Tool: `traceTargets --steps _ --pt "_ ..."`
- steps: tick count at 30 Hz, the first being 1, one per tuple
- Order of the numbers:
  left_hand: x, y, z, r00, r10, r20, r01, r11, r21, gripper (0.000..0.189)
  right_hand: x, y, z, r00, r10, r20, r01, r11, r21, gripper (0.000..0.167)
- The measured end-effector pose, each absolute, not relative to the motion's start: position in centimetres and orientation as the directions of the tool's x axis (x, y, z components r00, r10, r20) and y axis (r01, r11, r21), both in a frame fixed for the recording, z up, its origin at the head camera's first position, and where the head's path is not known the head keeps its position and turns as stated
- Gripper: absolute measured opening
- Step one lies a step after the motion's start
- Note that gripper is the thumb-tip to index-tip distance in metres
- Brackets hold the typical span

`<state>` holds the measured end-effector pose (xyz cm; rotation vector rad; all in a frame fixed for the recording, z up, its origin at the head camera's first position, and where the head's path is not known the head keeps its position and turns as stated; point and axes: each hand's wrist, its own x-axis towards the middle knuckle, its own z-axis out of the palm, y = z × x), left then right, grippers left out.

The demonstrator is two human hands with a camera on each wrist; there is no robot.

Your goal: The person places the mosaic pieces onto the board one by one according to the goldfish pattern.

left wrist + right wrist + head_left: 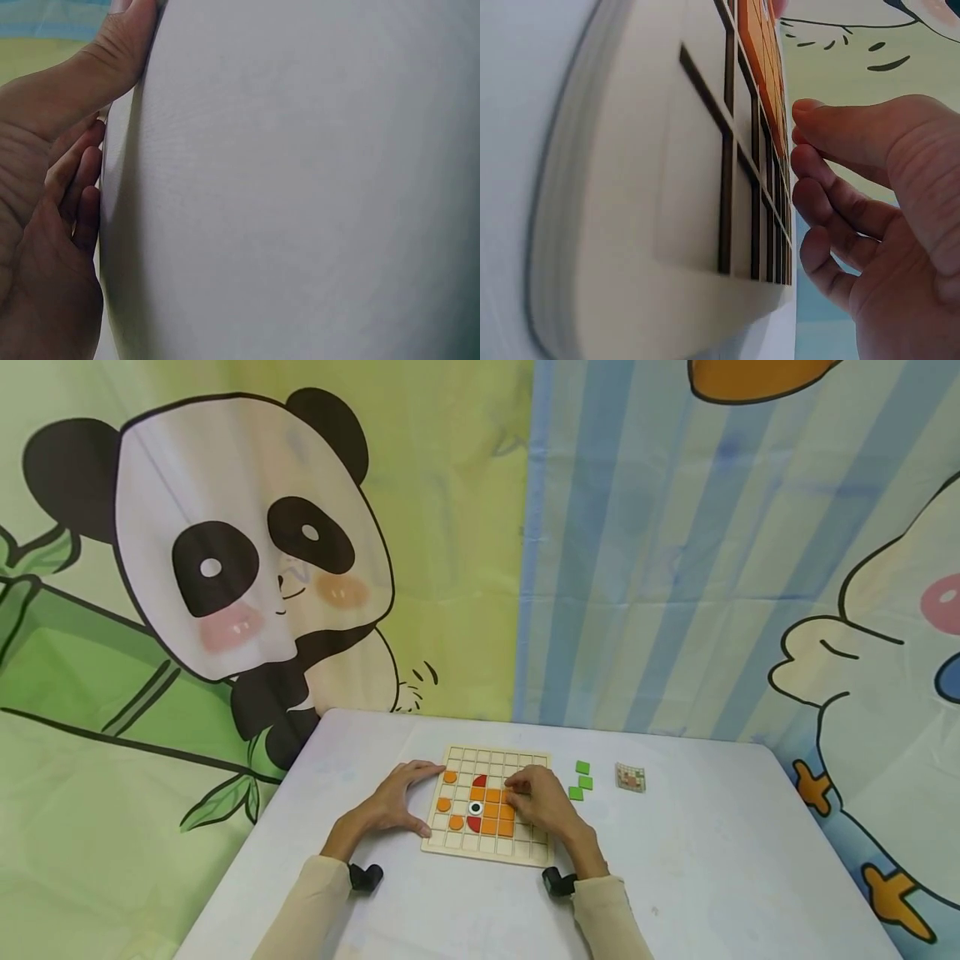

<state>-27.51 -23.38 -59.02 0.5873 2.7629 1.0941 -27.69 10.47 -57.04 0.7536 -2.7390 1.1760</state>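
Note:
A pale wooden grid board [487,854] lies on the table. On it a block of orange square tiles [488,827] sits beside a round eye tile [476,808] and two red quarter-round tiles, one red tile [480,781] above and one below. My left hand [390,797] spans the board's left edge, thumb at the near corner and index finger farther up, fingers fairly straight. Over the board's right half, my right hand [542,797] has thumb and fingertips drawn together right at the orange tiles; I cannot tell whether a tile is between them.
Three orange round pieces, one the disc [444,805], lie on the board's left columns. Right of the board are three green square tiles [585,783] and a small patterned card [630,777]. Printed curtains [457,527] hang behind the white table [712,860].

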Motion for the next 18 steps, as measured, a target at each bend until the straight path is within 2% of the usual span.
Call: traceTargets --steps 5,11,18 --pt "-27.5 -23.3 -58.9 -0.916 0.399 0.040 0.320 0.667 0.672 0.123 -27.9 9.7 -57.1 -0.853 -0.441 0.279 -0.511 0.598 -0.617 0.020" --pt "-27.4 -23.2 -58.5 -0.910 0.411 0.049 0.335 0.661 0.671 0.122 -27.8 9.2 -57.1 -0.872 -0.432 0.230 -0.478 0.654 -0.587 0.017" --pt "-27.3 -23.3 -58.4 -0.912 0.408 0.045 0.330 0.663 0.672 0.122 -27.8 9.0 -56.8 -0.859 -0.446 0.250 -0.505 0.667 -0.548 0.017"
